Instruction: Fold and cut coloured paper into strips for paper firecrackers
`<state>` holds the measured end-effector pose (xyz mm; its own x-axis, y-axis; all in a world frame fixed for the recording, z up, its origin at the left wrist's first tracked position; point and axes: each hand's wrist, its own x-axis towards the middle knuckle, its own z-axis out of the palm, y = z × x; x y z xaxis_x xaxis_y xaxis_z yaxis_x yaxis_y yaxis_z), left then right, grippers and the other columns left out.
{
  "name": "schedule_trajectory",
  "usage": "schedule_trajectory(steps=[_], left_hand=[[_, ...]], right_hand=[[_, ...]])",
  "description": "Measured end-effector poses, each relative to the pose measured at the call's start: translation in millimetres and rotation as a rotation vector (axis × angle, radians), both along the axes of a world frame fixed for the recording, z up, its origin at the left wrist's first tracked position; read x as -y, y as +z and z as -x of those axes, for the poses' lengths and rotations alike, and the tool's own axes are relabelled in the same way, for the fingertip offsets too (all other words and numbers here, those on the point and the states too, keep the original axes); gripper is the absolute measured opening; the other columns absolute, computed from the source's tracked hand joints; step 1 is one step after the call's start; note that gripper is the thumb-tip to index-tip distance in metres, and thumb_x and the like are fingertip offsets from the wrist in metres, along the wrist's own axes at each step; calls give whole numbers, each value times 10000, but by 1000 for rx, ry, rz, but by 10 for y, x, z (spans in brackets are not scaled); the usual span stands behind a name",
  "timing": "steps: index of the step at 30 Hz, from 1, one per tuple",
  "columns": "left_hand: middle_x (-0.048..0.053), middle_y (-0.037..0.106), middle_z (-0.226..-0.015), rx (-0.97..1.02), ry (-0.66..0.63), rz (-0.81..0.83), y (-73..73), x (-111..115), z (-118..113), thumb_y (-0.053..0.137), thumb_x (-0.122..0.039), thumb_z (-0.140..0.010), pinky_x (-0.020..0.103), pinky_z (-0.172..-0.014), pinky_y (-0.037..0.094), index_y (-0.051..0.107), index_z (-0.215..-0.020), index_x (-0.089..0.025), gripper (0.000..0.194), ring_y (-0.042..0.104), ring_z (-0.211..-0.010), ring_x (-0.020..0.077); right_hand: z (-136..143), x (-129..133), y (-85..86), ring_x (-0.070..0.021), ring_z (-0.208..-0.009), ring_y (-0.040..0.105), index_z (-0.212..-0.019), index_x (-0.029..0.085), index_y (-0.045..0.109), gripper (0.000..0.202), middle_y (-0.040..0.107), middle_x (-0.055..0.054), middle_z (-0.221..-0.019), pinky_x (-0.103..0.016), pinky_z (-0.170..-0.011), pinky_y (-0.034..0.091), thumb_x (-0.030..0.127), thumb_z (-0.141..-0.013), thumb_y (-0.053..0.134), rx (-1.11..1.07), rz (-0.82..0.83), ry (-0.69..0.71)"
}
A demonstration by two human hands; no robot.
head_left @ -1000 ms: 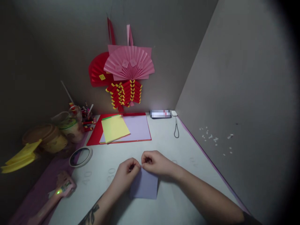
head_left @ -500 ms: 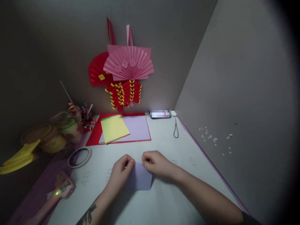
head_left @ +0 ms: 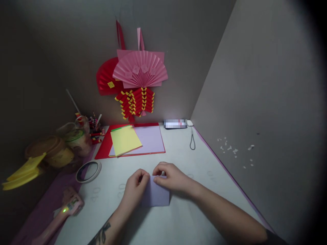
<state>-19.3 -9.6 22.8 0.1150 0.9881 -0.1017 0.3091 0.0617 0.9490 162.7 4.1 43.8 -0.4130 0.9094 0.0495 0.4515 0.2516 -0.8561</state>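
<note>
A small sheet of lavender paper (head_left: 157, 196) stands tilted above the white mat, facing me. Its upper left part is pinched by my left hand (head_left: 136, 185), thumb against curled fingers. My right hand (head_left: 170, 176) grips the top edge close by, thumb on the near face and fingers behind. The fingers of both hands hide parts of that edge. Beyond the hands, yellow paper sheets (head_left: 126, 140) overlap larger lavender sheets (head_left: 150, 139), which lie on red paper (head_left: 102, 149).
At the left are a roll of tape (head_left: 96, 175), a pink glue gun (head_left: 58, 221) with a lit light, and cups (head_left: 79, 141). A phone (head_left: 175, 124) lies at the back. Pink and red paper fans (head_left: 140, 68) hang on the wall; another wall bounds the right.
My right hand has shifted slightly left along the top edge, its fingers looser. The lavender sheet has moved a little to the right.
</note>
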Motion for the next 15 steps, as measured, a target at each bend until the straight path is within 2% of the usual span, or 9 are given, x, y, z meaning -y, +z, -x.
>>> schedule_trajectory(steps=[3, 9, 11, 15], left_hand=[[-13, 503, -620, -15, -50, -30, -18, 36, -34, 520, -457, -795, 232, -554, 336, 544, -680, -176, 304, 439, -603, 140], [15, 571, -683, -59, -132, -102, 31, 70, -62, 508, -414, -813, 241, -589, 363, 563, -681, -177, 277, 491, -653, 156], [9, 558, -652, -69, -101, -102, 59, 36, -15, 512, -409, -808, 245, -589, 364, 552, -665, -182, 271, 493, -640, 157], [-18, 528, -589, 40, 71, -61, 96, -61, 101, 503, -440, -814, 241, -595, 380, 531, -700, -193, 274, 496, -603, 148]], right_hand=[[79, 59, -2, -124, -735, 554, -723, 181, 644, 84, 600, 3, -764, -226, -668, 403, 129, -740, 580, 39, -36, -4], [95, 117, 47, -121, -679, 513, -677, 177, 600, 115, 566, 17, -691, -226, -632, 368, 91, -725, 540, 67, -91, -20], [61, 99, 67, -119, -663, 501, -648, 176, 580, 128, 555, 21, -669, -226, -624, 357, 72, -703, 529, 74, -96, -18], [-18, 25, 73, -121, -663, 508, -644, 174, 580, 134, 575, 16, -676, -220, -605, 356, 62, -684, 519, 45, -24, -102]])
